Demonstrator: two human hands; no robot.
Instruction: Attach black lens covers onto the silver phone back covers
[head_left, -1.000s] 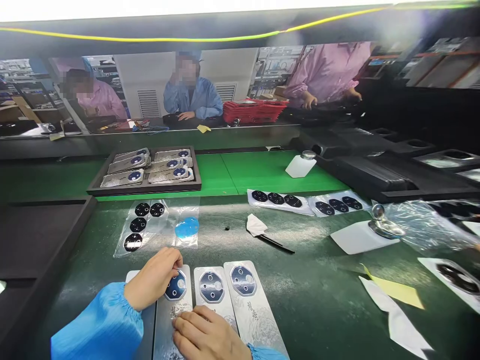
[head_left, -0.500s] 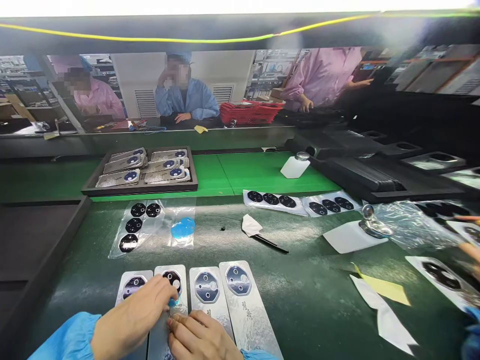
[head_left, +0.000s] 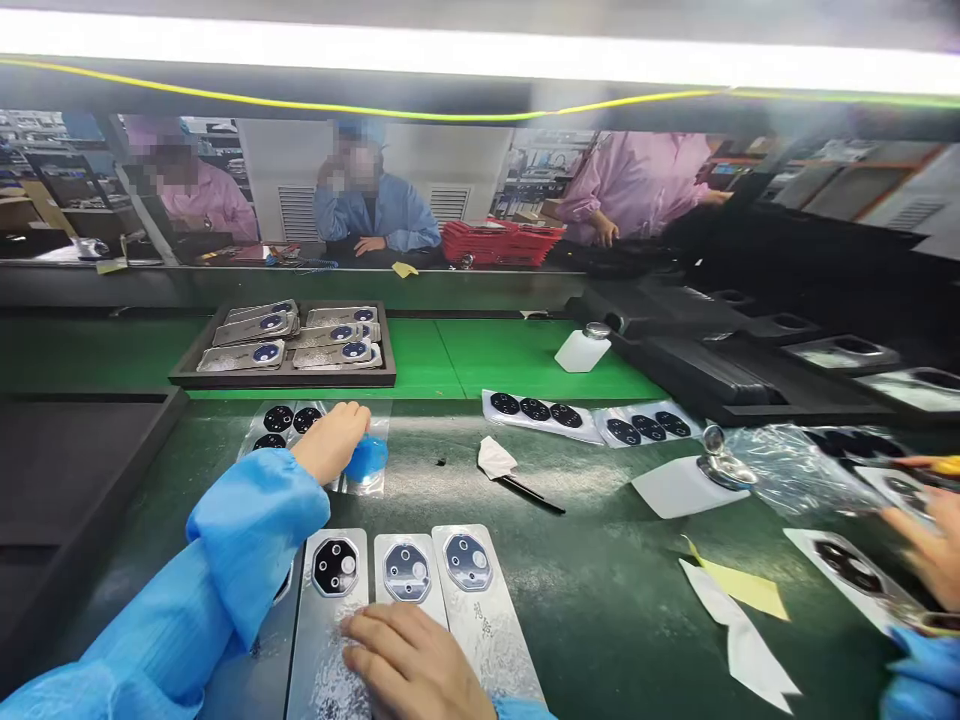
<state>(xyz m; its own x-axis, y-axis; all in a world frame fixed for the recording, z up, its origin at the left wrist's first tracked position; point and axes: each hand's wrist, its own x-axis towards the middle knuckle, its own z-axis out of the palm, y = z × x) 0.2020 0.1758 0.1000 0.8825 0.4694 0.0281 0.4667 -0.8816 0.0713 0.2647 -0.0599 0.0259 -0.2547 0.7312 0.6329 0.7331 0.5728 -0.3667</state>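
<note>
Four silver metal panels lie side by side in front of me. The second panel (head_left: 322, 650) from the left bears a shiny black disc (head_left: 335, 567) with round holes. On the third and fourth, the panel windows (head_left: 468, 561) look blue. My right hand (head_left: 420, 655) rests across the second and third panels, fingers stretched out. Over the far side of the bench, my left hand (head_left: 334, 443) is bent down with its fingers closed at the blue film (head_left: 367, 460); its fingertips are partly hidden. The left sleeve covers most of the first panel (head_left: 251, 665).
Black disc stickers (head_left: 279, 420) lie on a clear sheet beyond my left hand. A tray (head_left: 285, 378) of panels stands farther back. Tweezers (head_left: 532, 492), a white dispenser bottle (head_left: 690, 488) and paper strips (head_left: 750, 630) lie rightward. A co-worker's hand (head_left: 934, 545) works at far right.
My left hand has moved up from the second panel to the blue film, taking a blue piece off that panel's disc. My right hand stays on the panels with its fingers straighter.
</note>
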